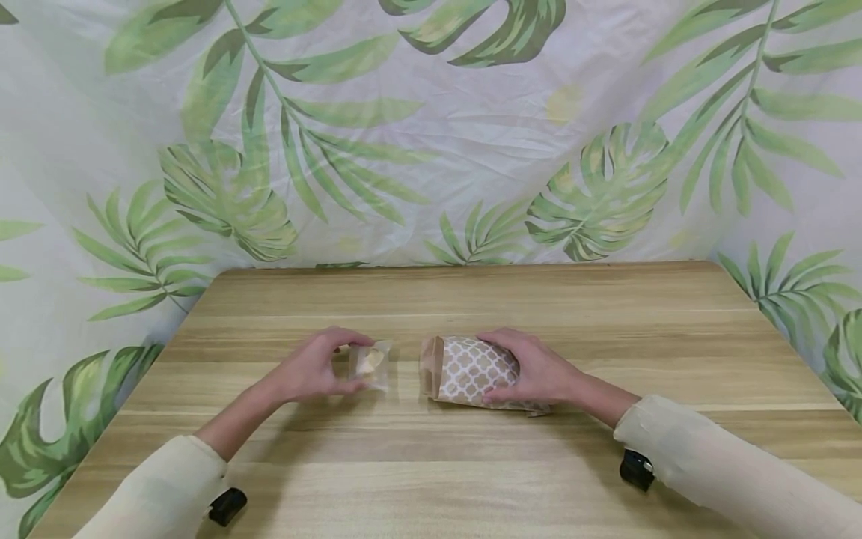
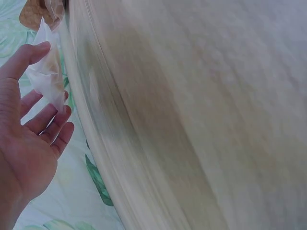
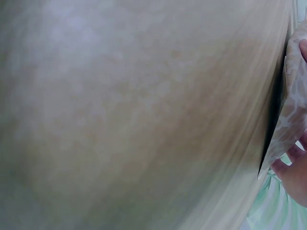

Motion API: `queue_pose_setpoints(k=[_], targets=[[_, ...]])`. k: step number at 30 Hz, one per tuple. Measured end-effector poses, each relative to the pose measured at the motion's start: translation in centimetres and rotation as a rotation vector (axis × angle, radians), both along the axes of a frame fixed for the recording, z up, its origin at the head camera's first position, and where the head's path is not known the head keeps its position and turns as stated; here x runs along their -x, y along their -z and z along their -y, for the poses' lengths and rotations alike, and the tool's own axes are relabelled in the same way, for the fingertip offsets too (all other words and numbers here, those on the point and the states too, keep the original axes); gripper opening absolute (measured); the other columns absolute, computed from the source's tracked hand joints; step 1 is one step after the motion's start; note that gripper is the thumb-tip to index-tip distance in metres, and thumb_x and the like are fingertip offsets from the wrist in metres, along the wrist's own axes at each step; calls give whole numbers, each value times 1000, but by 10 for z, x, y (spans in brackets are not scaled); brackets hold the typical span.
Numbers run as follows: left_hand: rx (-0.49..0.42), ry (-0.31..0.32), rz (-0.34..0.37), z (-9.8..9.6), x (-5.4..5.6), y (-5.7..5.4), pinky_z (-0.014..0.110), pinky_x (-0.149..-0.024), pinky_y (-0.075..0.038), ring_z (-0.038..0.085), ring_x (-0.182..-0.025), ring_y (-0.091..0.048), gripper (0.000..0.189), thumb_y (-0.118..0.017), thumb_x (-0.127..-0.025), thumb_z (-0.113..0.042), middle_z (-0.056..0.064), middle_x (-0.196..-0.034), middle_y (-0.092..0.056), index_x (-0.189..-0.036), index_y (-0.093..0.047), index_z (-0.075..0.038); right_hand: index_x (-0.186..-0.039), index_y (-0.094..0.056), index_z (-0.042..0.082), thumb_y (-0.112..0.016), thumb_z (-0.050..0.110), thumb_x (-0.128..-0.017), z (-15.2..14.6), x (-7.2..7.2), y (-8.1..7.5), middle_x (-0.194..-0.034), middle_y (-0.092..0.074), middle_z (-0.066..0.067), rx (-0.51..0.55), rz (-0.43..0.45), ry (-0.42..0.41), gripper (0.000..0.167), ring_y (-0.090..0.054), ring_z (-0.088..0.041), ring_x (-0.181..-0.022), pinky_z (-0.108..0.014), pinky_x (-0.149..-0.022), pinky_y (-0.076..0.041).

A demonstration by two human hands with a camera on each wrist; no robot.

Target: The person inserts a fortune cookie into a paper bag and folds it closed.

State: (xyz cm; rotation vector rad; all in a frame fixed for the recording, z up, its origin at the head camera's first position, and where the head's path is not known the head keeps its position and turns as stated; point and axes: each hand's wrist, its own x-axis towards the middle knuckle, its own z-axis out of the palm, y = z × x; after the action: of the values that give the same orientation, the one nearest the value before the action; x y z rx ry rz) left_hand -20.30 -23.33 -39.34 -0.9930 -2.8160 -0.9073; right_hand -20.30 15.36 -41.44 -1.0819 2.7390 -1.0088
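My left hand (image 1: 316, 368) holds a small translucent packet (image 1: 373, 364) between thumb and fingers, with something pale yellow inside. In the left wrist view the packet (image 2: 48, 72) looks white and crinkled, the thumb on one side and the fingertips on the other. To its right, a brown paper bag (image 1: 465, 368) with a white lattice pattern lies on its side, its open end facing the packet. My right hand (image 1: 532, 367) grips the bag near its other end, thumb and fingers on opposite edges. The right wrist view catches only part of the bag (image 3: 290, 110) at its edge.
Both hands work over a wooden table (image 1: 431, 479) with light and dark grain. Behind it hangs a white cloth (image 1: 471, 150) printed with green leaves. A black device (image 1: 227, 507) sits under the left sleeve, and another black device (image 1: 636, 470) under the right sleeve.
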Motion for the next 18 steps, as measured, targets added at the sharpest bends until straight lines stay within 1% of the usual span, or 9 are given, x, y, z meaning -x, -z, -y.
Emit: queue_pose_setpoints(k=[6, 11, 18], targets=[[-21, 4, 1, -7, 2, 1, 53, -91, -54, 33, -111, -65, 56, -89, -76, -21, 13, -120, -72, -123, -70, 1, -147, -54, 2, -94, 40, -74, 0, 0, 0, -142, -61, -13, -2, 5, 0, 92, -57, -34, -131, -54, -109, -45], [-39, 0, 12, -10, 2, -1, 49, -88, -54, 31, -109, -64, 55, -89, -76, -22, 12, -119, -72, -122, -70, 0, -147, -54, 2, -94, 40, -74, 0, 0, 0, -142, -61, -13, -4, 9, 4, 92, -57, -34, -131, -54, -109, -46], [-54, 1, 21, -16, 4, -1, 46, -87, -53, 28, -108, -63, 53, -89, -76, -20, 11, -120, -72, -121, -70, 0, -147, -54, 3, -94, 40, -74, 0, 0, 0, -143, -61, -14, -4, 9, 3, 92, -56, -34, -132, -54, -109, -45]])
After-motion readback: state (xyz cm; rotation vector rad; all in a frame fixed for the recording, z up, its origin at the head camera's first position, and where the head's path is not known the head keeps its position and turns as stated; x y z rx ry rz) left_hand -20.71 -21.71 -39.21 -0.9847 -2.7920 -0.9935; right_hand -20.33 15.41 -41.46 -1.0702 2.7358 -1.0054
